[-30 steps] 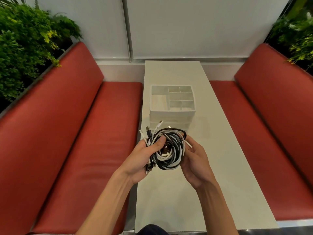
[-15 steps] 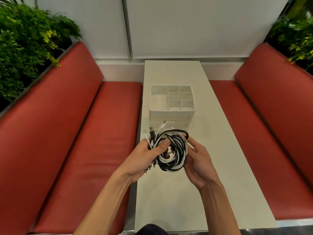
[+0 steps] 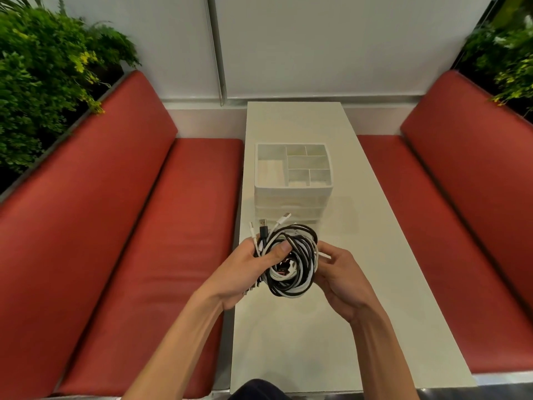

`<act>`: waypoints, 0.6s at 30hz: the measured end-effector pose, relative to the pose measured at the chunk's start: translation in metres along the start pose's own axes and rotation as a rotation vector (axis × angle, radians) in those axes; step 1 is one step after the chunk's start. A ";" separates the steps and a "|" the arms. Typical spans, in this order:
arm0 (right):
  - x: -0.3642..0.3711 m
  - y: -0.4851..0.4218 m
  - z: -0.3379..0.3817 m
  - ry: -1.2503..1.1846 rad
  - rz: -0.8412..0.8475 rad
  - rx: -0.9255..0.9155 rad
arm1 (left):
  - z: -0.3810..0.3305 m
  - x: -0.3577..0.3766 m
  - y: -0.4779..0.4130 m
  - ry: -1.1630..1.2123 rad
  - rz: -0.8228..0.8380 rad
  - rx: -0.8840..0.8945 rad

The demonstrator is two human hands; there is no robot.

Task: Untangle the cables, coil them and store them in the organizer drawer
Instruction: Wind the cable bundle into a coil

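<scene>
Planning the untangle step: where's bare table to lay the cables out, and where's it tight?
Bare table runs from under the cables to the near edge. A second bare patch lies between the organizer and the wall. A free strip borders the organizer's right side. Tight: its left side at the table edge, and the gap between organizer front and both hands.

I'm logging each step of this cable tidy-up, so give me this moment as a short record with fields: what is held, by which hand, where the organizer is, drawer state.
held item: cable bundle, black and white cables tangled together
left hand: grips the bundle's left side, thumb on top, plug ends sticking up past the fingers
right hand: holds the bundle's right side
organizer: white, on the table, just beyond the hands
top tray: compartments look empty
drawers: all appear shut
stage: untangling not yet visibly begun
</scene>
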State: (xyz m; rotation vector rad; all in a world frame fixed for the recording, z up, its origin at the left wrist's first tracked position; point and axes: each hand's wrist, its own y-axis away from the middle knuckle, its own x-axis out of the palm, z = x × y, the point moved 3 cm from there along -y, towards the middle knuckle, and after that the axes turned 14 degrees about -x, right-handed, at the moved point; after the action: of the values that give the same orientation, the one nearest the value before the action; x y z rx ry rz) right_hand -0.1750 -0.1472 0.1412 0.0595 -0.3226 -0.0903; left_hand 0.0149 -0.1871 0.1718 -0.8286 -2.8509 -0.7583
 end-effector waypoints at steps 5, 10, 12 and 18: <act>-0.005 0.003 -0.006 -0.138 0.052 0.036 | 0.005 -0.001 -0.002 -0.021 0.012 -0.050; -0.009 0.004 -0.014 -0.192 0.040 0.090 | 0.008 0.002 -0.004 -0.014 0.061 -0.079; -0.007 0.004 -0.018 -0.193 0.047 0.085 | 0.008 0.004 -0.005 0.035 0.086 -0.113; -0.004 0.005 -0.022 -0.209 0.029 0.046 | 0.013 -0.002 -0.011 0.042 0.110 -0.168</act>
State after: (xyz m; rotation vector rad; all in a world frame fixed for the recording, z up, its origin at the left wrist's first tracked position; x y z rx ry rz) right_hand -0.1717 -0.1405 0.1196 0.0913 -0.5346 -0.0600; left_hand 0.0119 -0.1899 0.1556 -0.9689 -2.7074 -0.9978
